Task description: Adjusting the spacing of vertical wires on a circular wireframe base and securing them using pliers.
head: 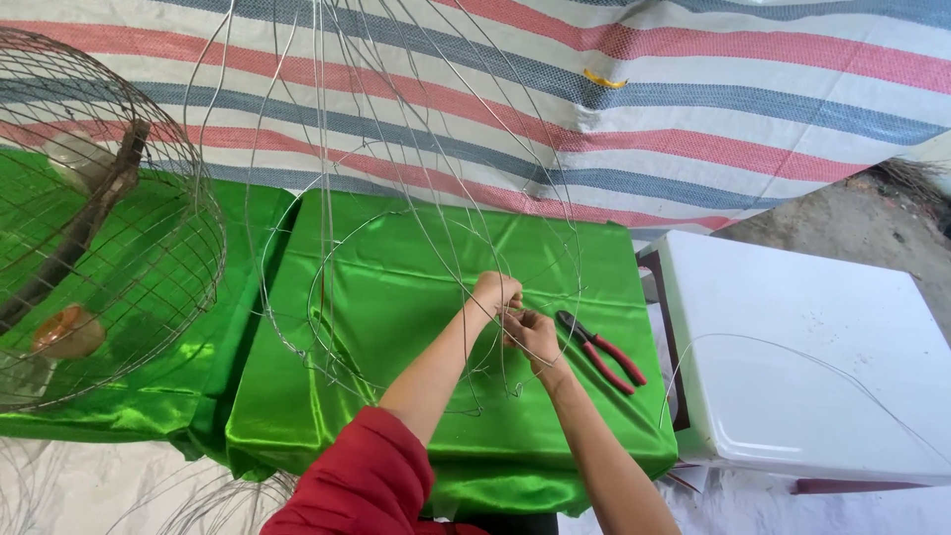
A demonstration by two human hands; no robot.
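Note:
A loose frame of thin steel wire rises from the green satin cloth covering a table. My left hand and my right hand meet at one spot on the frame, both pinching wire where strands cross. The hands touch each other. My left arm wears a red sleeve, pushed up past the forearm. Red-handled pliers lie on the cloth just right of my right hand, untouched.
A finished round wire cage with a wooden bar inside stands at the left. A white plastic table with a loose wire arc on it sits at the right. A striped tarp hangs behind. Loose wire coils lie on the floor at the bottom left.

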